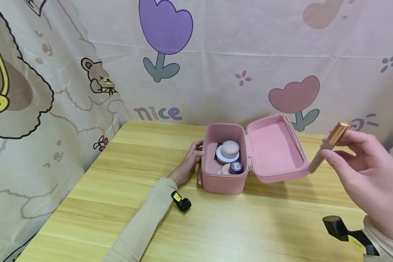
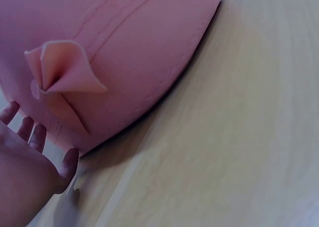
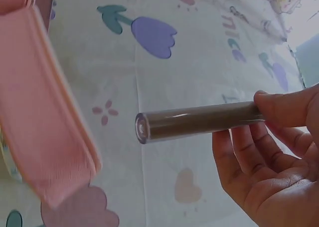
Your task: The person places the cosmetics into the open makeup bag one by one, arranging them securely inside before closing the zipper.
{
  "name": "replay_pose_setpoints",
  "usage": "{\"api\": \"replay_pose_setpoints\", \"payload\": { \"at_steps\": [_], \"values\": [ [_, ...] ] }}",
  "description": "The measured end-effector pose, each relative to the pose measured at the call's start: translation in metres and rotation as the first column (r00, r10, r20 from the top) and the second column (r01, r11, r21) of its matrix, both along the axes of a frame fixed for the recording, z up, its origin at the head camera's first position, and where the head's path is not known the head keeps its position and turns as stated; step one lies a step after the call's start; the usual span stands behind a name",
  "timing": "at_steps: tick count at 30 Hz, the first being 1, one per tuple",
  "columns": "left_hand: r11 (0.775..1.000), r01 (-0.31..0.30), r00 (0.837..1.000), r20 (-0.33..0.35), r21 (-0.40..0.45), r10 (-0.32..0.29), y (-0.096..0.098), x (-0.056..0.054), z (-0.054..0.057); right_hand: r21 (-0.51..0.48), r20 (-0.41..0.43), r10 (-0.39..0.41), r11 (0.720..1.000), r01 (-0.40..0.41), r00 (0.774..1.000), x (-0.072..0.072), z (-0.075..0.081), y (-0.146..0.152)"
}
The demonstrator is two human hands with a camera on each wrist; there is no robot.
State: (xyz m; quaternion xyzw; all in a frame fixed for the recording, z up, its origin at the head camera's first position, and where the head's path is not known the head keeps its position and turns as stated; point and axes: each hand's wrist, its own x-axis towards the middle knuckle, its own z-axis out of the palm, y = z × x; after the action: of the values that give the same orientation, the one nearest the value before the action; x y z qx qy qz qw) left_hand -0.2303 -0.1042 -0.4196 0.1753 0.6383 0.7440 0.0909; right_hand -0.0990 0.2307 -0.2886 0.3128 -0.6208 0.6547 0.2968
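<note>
A pink cosmetic case [image 1: 221, 183] stands on the table, its lid [image 1: 275, 149] swung over to the right. Jars lie inside: a pale round jar [image 1: 230, 149] on a white disc and a dark-lidded jar [image 1: 236, 167]. My left hand [image 1: 190, 160] touches the case's left side; the left wrist view shows its fingers [image 2: 37, 137] loosely extended by the wall with the bow [image 2: 65, 70]. Right of the lid, my right hand [image 1: 370, 163] pinches a lip gloss tube [image 1: 318, 160] with a gold cap [image 1: 338, 131], held tilted in the air. The tube's clear end [image 3: 144, 128] points away from the hand.
The wooden table [image 1: 101, 203] reaches back to a printed cloth [image 1: 209, 83] hanging behind it, and the cloth also hangs along the left side. Black wrist cameras sit on both sleeves, one on the left wrist [image 1: 181, 202] and one on the right [image 1: 335, 227].
</note>
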Motion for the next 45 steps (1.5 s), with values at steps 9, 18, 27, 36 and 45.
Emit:
{"api": "replay_pose_setpoints", "payload": {
  "at_steps": [9,18,27,36,45],
  "values": [
    [1.0,0.02,1.0,-0.007,-0.023,-0.02,-0.001,0.002,-0.001,0.307,0.017,-0.217,0.93,0.201,0.976,0.0,-0.002,-0.031],
    [1.0,0.014,1.0,-0.01,-0.027,-0.014,-0.002,0.002,0.002,0.472,0.051,-0.246,0.86,0.194,0.968,-0.013,0.013,-0.059],
    [1.0,0.013,1.0,-0.009,-0.022,-0.013,-0.002,0.001,0.0,0.518,0.026,-0.178,0.844,0.139,0.984,-0.033,0.018,-0.084],
    [1.0,0.023,1.0,-0.013,-0.017,-0.023,-0.003,0.001,-0.001,0.572,0.032,-0.183,0.81,0.132,0.983,-0.049,0.015,-0.106],
    [1.0,0.02,1.0,-0.009,-0.021,-0.021,-0.003,0.001,-0.001,0.625,-0.002,-0.029,0.781,0.024,1.0,-0.066,0.007,-0.127]
  ]
}}
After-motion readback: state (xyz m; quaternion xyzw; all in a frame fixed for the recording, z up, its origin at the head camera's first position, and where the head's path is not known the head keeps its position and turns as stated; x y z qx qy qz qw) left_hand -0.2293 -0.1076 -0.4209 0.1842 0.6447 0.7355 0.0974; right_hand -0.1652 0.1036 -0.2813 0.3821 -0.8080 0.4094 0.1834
